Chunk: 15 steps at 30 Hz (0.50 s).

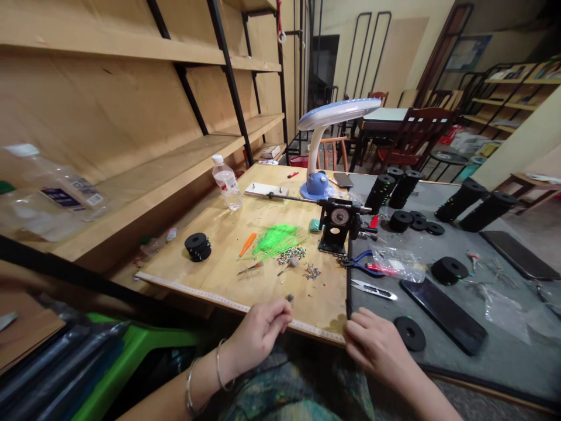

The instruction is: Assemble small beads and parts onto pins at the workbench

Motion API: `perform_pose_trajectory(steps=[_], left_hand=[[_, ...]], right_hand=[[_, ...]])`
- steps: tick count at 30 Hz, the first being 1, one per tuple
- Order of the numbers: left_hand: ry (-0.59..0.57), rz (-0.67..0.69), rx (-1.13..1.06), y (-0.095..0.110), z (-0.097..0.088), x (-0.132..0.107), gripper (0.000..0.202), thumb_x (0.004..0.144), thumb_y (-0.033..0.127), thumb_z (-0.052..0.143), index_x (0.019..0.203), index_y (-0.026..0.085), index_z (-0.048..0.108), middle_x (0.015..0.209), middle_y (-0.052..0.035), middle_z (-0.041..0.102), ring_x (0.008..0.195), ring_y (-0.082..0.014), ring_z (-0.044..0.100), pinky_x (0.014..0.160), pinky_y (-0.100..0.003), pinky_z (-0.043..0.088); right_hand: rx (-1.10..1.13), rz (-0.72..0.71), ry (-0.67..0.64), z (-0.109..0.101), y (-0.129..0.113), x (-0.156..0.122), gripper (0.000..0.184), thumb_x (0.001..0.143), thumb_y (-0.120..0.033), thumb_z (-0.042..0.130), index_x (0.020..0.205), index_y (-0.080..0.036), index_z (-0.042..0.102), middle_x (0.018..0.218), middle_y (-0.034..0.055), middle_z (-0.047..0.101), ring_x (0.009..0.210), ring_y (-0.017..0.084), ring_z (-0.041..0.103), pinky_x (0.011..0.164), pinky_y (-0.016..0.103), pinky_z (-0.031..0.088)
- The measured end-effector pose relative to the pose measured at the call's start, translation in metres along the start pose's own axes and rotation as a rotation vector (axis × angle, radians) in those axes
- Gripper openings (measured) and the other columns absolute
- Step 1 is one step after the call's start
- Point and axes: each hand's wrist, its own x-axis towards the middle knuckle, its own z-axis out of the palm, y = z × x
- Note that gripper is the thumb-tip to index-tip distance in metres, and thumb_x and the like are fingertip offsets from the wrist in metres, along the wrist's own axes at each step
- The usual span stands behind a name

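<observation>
My left hand (262, 332) is closed at the table's front edge, thumb and fingers pressed together. Anything pinched there is too small to make out. To its right, my right hand (372, 339) has curled fingers near the seam between the wooden board and the grey mat; what it holds, if anything, is hidden. Just beyond the left hand lies a small grey tuft (289, 297). Farther back are bright green strands (280, 241), a pile of colored beads (291, 254), small metal bits (312, 272) and an orange-handled tool (248, 245). A black foam spool (409, 333) lies beside the right hand.
A black hand-crank winder (336, 225) and a blue-based lamp (316, 186) stand behind. Pliers (366, 263), thread snips (374, 289) and a black phone (443, 316) lie right. A water bottle (227, 182) and stacked spools (197, 247) are left, near wooden shelving (175, 155).
</observation>
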Motion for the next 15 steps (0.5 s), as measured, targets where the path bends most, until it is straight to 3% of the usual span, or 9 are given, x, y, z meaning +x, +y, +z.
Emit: perform_pose_trajectory(steps=[8,15], left_hand=[[0.161,-0.095,-0.040,-0.021,-0.010,-0.010,0.025,0.092,0.031,0.042,0.070,0.019,0.047,0.059,0.0039,0.044,0.056,-0.0115,0.044,0.056,-0.021,0.036],[0.252,-0.133,-0.125,-0.022,-0.012,-0.010,0.024,0.088,0.035,0.051,0.070,0.019,0.051,0.058,0.0045,0.046,0.053,-0.0103,0.044,0.052,-0.020,0.037]], right_hand=[[-0.097,0.085,0.001,-0.006,0.028,-0.018,0.026,0.091,-0.018,0.045,0.067,-0.021,0.054,0.064,0.0022,0.054,0.065,0.017,0.048,0.056,0.026,0.032],[-0.157,0.123,-0.017,-0.005,0.038,-0.028,0.024,0.090,-0.019,0.047,0.068,-0.021,0.057,0.067,0.0039,0.057,0.069,0.018,0.049,0.060,0.028,0.034]])
